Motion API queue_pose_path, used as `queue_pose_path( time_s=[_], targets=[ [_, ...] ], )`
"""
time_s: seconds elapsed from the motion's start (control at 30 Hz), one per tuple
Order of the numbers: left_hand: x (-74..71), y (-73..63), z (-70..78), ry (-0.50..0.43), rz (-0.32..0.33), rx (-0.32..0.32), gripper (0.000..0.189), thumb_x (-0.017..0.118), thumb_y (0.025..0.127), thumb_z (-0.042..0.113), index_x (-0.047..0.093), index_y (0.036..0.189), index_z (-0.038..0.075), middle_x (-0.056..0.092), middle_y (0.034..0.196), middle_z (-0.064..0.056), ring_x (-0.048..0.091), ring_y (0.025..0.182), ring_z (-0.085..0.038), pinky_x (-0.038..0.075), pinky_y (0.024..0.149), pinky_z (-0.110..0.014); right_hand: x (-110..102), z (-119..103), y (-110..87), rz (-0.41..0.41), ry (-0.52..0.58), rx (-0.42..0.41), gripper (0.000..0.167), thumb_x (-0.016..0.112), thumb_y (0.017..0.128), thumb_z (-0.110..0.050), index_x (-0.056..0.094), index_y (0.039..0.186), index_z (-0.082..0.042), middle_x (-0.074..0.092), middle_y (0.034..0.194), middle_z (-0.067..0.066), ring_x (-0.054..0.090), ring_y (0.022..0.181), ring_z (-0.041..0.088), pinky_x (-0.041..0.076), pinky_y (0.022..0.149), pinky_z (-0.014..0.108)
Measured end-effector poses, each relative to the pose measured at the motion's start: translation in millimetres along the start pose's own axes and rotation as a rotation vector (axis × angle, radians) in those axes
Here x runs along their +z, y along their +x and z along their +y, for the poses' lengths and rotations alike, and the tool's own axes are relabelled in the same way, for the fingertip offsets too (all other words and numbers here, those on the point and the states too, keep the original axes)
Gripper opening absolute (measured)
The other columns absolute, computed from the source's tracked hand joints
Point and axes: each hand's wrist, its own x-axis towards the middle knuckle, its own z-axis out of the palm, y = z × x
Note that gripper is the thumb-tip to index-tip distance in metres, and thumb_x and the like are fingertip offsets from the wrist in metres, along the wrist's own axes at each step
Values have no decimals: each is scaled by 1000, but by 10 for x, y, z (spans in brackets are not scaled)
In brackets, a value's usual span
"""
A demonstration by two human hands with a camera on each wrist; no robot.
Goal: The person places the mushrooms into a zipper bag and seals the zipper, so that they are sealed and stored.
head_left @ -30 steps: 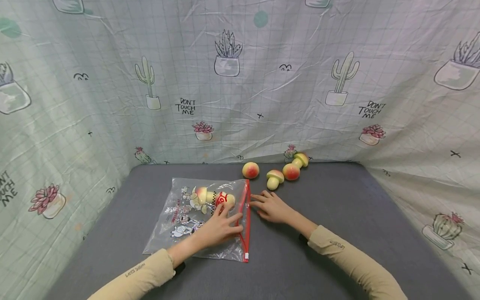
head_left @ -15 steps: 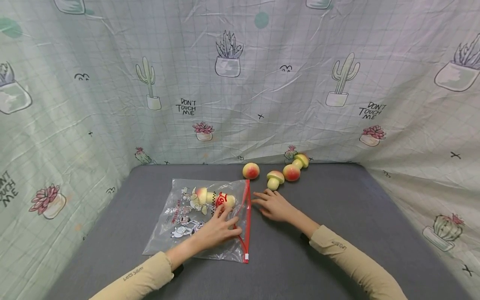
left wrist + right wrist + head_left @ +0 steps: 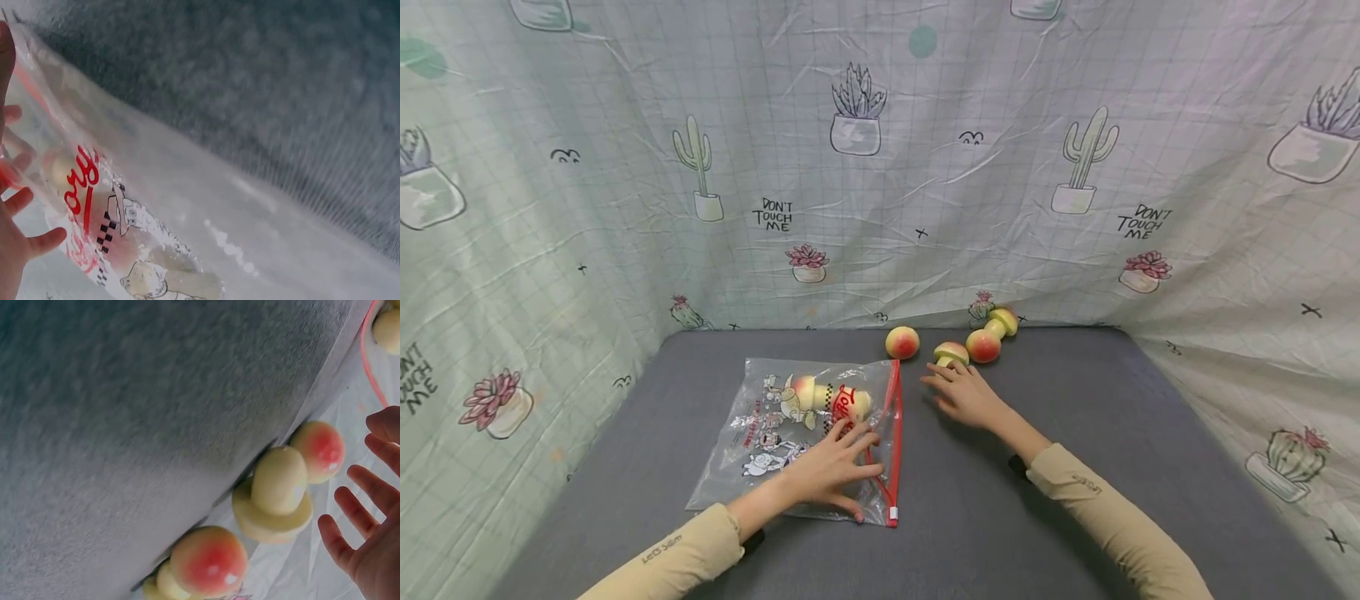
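Observation:
My left hand (image 3: 823, 471) lies over a clear zip bag (image 3: 718, 471), fingers spread near its mouth. The bag has cartoon prints, red lettering (image 3: 81, 181) and a red zip edge (image 3: 897, 442). Inside it, red-and-yellow mushroom shapes (image 3: 805, 390) show through the plastic. My right hand (image 3: 973, 400) reaches over the dark table with fingers extended. Its fingertips overlap the stem of a toy mushroom (image 3: 952, 351) in the head view; in the right wrist view that mushroom (image 3: 278, 481) sits beside the relaxed fingers (image 3: 356, 512), nothing in their grasp.
A round red-and-yellow piece (image 3: 902, 342) lies at the table's back edge, left of the mushroom. To its right are another red cap (image 3: 982, 345) and a mushroom (image 3: 1004, 321) against it. A printed curtain (image 3: 925, 208) hangs behind the grey table (image 3: 1075, 467).
My right hand has moved away from the bag's zip edge, up and right toward the nearest mushroom. My left fingers have spread wider on the bag, the thumb dropping toward its lower edge.

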Motion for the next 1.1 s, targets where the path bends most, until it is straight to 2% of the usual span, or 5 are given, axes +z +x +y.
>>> queue_pose_path(
  time_s=[0.23,0.4,0.7,0.87,1.1],
  targets=[
    [-12,-5,-21,-60,0,4,75,47,52,80,53,107,29,49,119,-8,41,116,-27,38,88,-46,-33,118,-14,30,-14,85,41,65,78,-18,56,118,-15,51,128,11,48,108,33,39,73,44],
    [-13,-24,-22,-63,-1,-1,71,48,56,76,54,108,30,49,119,-8,42,117,-27,38,90,-48,-63,208,-9,65,-43,146,44,64,78,-16,54,121,-15,48,131,12,47,105,35,38,72,45],
    [-22,-24,-15,-32,-24,2,70,50,55,74,53,110,31,49,121,-7,42,120,-29,38,92,-51,-71,323,-11,106,-63,184,46,65,78,-19,53,121,-10,46,131,18,46,106,36,35,90,54],
    [-27,-15,5,32,-10,12,71,48,55,76,53,111,31,51,121,-7,44,120,-28,38,93,-49,-69,361,9,97,-49,189,49,65,79,-21,50,125,-12,43,133,17,43,108,34,33,90,52],
    [-9,-19,22,79,31,1,72,46,55,78,53,109,32,52,118,-9,46,115,-31,38,92,-48,-57,421,52,26,-58,233,51,62,81,-30,48,128,-15,41,135,15,40,112,34,33,88,50]
  ],
)
